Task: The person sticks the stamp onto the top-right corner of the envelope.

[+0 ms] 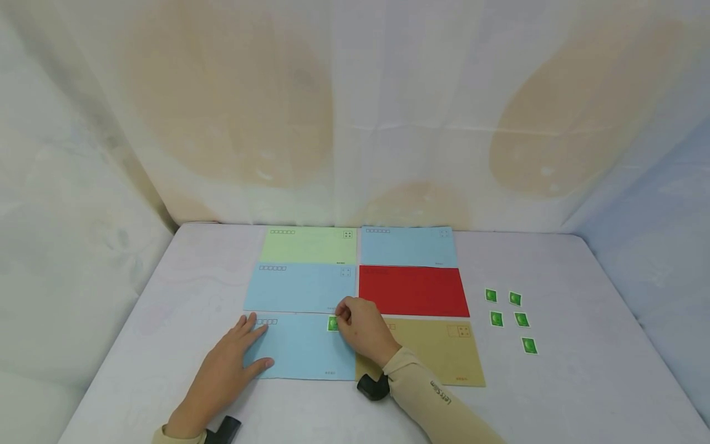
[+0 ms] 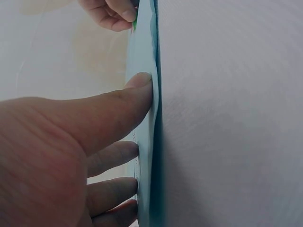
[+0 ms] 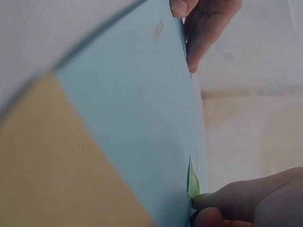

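Note:
A light blue envelope [image 1: 299,351] lies at the front left of the table, with printed postcode boxes at its upper left. My left hand [image 1: 224,361] rests over its left end, fingers spread and thumb on the paper. At the envelope's upper right corner, my right hand [image 1: 363,327] pinches a small green stamp [image 1: 332,324] by its edge between thumb and finger. Seen from the right wrist, the stamp [image 3: 193,182] stands tilted against the blue paper, its lower end covered by the fingertips. The right forearm crosses above a tan envelope [image 1: 427,351].
Several more green stamps [image 1: 496,319] lie on the white table to the right. Behind the front envelopes are a blue one [image 1: 299,290], a red one [image 1: 413,291], a pale green one [image 1: 307,246] and another blue one [image 1: 409,248]. Curtains [image 1: 355,111] enclose the table's back and sides.

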A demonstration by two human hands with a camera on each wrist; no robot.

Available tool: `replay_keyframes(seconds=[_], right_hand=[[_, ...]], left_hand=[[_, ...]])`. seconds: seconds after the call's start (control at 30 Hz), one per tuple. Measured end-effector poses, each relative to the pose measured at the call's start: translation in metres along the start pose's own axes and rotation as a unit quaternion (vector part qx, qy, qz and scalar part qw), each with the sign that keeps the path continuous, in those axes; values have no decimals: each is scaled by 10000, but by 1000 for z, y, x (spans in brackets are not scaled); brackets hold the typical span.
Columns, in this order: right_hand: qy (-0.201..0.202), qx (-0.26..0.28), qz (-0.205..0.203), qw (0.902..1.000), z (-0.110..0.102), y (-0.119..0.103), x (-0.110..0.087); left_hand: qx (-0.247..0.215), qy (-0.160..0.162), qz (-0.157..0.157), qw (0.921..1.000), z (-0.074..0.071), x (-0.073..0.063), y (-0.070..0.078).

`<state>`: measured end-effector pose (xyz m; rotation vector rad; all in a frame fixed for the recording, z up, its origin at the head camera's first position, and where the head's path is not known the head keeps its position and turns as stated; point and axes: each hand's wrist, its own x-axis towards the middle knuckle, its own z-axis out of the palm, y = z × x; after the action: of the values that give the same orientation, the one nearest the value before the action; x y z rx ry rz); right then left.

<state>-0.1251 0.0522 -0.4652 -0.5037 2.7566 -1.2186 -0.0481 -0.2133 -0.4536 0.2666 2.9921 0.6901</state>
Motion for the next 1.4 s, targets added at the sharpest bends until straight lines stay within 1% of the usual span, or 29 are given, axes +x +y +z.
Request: replay_keyframes(seconds=[0.2, 0.53, 0.7, 1.03, 1.4], right_hand=[[13, -26, 38, 10000, 0, 0, 0], [15, -4, -58, 10000, -1, 0, -1], [-2, 9, -34, 10000, -1, -1, -2], [23, 55, 27, 10000, -1, 0, -3], [85, 218, 0, 9997, -5, -4, -8]], left_hand=[[17, -44, 5, 10000, 1, 1, 0], [1, -63, 4, 10000, 1, 2, 0], [19, -82, -21, 10000, 2, 1, 0], [10, -26, -26, 10000, 2, 0, 0], [104, -62, -29, 9999, 1, 0, 1]])
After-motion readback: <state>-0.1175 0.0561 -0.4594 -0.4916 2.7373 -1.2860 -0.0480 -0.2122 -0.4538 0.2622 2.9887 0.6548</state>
